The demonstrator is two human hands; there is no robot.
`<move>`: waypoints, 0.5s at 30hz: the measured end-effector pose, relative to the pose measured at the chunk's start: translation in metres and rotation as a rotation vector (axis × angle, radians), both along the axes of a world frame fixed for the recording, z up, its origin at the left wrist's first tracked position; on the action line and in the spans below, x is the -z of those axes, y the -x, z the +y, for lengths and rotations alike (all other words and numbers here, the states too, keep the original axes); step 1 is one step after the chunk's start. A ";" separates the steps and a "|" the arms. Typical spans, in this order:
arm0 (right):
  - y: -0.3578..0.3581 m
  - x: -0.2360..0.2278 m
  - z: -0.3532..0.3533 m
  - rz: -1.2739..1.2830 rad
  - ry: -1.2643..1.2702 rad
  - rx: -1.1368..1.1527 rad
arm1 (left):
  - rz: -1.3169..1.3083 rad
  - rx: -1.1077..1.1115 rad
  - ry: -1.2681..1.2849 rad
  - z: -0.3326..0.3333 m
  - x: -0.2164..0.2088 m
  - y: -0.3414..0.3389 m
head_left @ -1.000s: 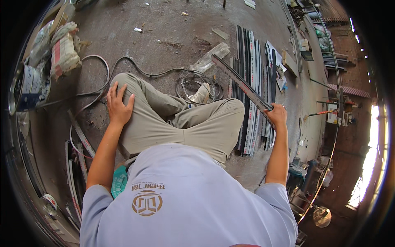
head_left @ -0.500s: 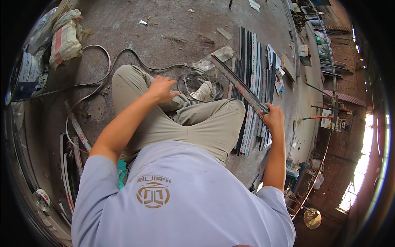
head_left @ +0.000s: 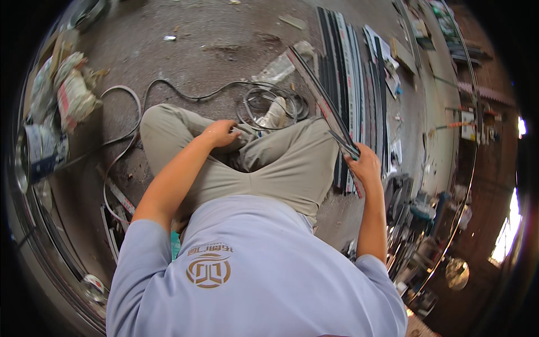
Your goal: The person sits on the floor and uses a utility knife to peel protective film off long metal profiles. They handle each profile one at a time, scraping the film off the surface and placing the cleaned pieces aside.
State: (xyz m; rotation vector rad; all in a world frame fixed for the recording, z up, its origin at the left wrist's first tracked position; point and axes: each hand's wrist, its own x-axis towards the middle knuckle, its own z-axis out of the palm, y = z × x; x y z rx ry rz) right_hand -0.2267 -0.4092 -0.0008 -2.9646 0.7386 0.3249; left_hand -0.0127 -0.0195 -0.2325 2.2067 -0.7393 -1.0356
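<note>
Above my crossed legs hovers my left hand (head_left: 220, 133), its fingers loosely curled and apart, with no object visible in them. My right hand (head_left: 365, 164), beside my right knee, grips a slim dark pointed tool (head_left: 342, 144) with a bluish-green part near the fingers; its exact kind is unclear. A long dark and silvery profile strip (head_left: 317, 96) runs slantwise from the floor litter past my right knee. It passes next to the right fingers, and I cannot tell whether they also grip it. Several more long strips (head_left: 352, 73) lie in a pile just to the right.
A coiled cable (head_left: 269, 104) lies around my shoe and trails left across the floor. A bucket (head_left: 45, 149) and a wrapped bundle (head_left: 76, 101) stand at left. Crumpled plastic (head_left: 278, 70) lies ahead. Tools and clutter (head_left: 424, 208) crowd the right side.
The profile strip has swung to a steeper line along the pile. The dark tool now points out clearly from my right hand. My left fingers are more curled, and the view has shifted.
</note>
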 end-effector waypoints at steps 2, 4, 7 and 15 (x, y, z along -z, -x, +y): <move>-0.003 0.002 0.000 0.050 -0.058 0.079 | -0.016 -0.012 -0.024 -0.001 0.000 -0.001; -0.009 -0.001 0.003 0.055 -0.124 0.156 | 0.001 0.008 -0.059 -0.005 0.000 -0.001; 0.003 0.015 -0.007 -0.127 -0.181 0.054 | -0.086 0.029 -0.043 -0.006 0.000 -0.001; 0.001 0.011 0.052 -0.272 -0.576 -0.230 | -0.911 -0.290 0.299 0.002 -0.105 -0.008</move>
